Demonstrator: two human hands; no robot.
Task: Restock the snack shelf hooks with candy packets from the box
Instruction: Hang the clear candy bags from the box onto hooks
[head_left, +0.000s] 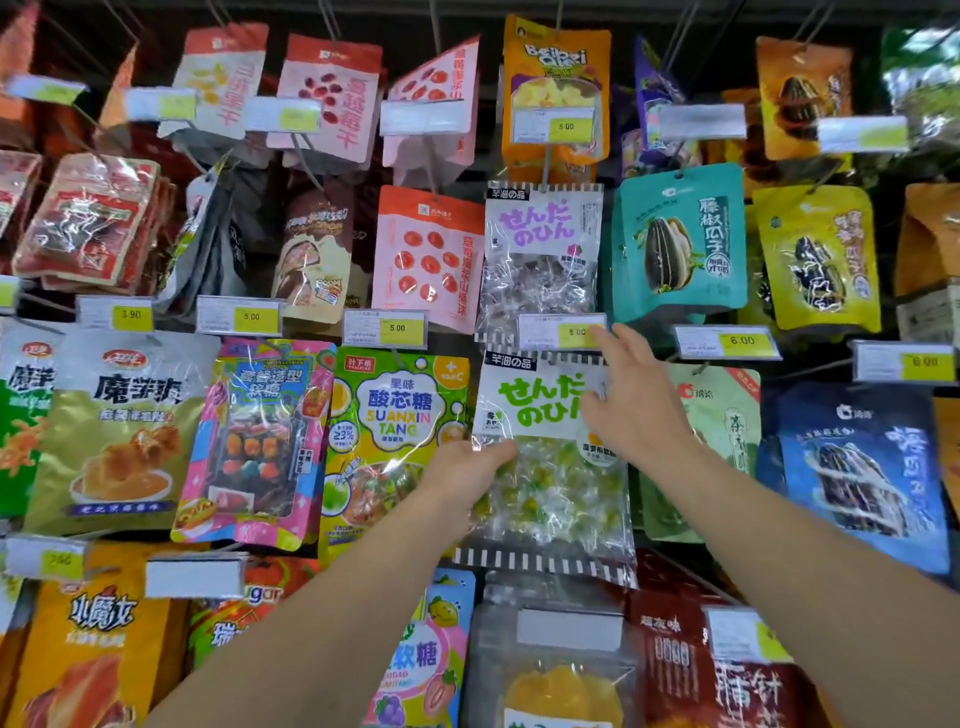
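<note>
Nearest the camera, 2 bare forearms reach up from the bottom edge toward a wall of hanging snack packets. The left hand (470, 465) grips the left edge of the green-lettered candy packet (550, 467), thumb on its front at the top of the clear window, the other fingers hidden behind the packet. The right hand (636, 400) lies against the packet's upper right corner with fingers straight and spread, fingertips reaching up to the yellow price tag (563, 332) above it; it curls round nothing. The packet has a white top with green lettering, a clear lower part full of green and yellow wrapped sweets, and striped bands at top and bottom. Whether it hangs on a hook I cannot tell.

Just beside it on the left hangs a green and yellow SUANXIN TANG packet (397, 441), then a pink-edged gummy packet (254, 447). To its right, partly behind the right forearm, is a pale green packet (727, 431), then a blue packet (862, 467).

Directly above, on the next row, hangs a matching purple-lettered packet (543, 254), with a teal sunflower seed packet (680, 239) on its right and a pink packet (428, 254) on its left
</note>
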